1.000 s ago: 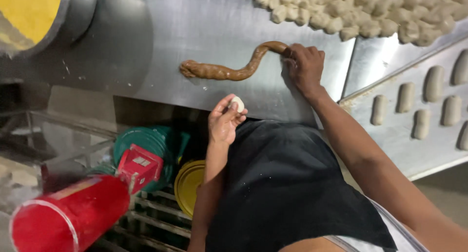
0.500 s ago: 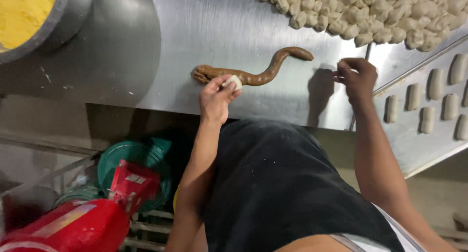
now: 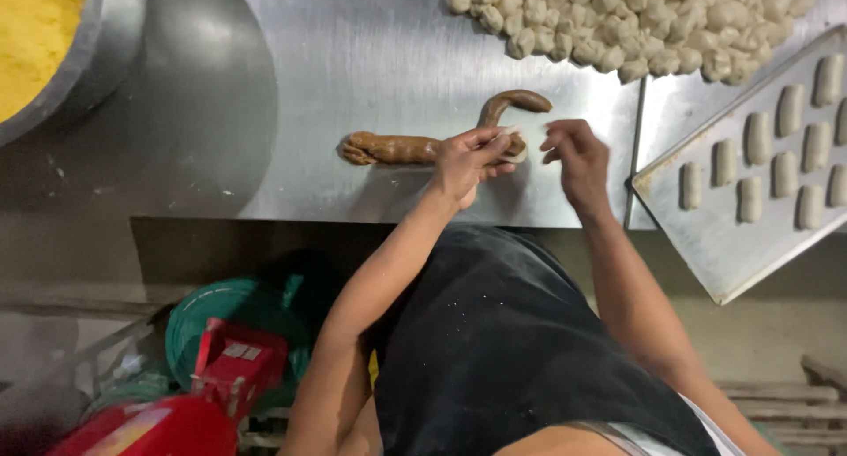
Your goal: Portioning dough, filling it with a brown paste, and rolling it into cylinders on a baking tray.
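The brown filling rope point(image 3: 415, 147) is lying on the steel counter point(image 3: 353, 68), curling up at its right end, and you're now holding the small white dough piece point(image 3: 514, 145) right against it w/ your left hand point(image 3: 468, 160), fingers pinched around the dough. A sec ago that hand was down by your apron w/ the dough, then it came up to the rope's left end, and now it's slid further right toward the curl, so looks like you're lining the wrapper up w/ the filling. Your right hand point(image 3: 573, 152) has let go of the rope's far end and is hovering just beside the dough, fingers loosely curled, holding nothing afaict. Further out: pile of cut dough bits point(image 3: 635, 24) at the back, tray point(image 3: 732, 271) w/ shaped pieces point(image 3: 759, 138) on your right, bowl of yellow stuff point(image 3: 35, 33) far left, red container point(image 3: 176, 425) down below the counter
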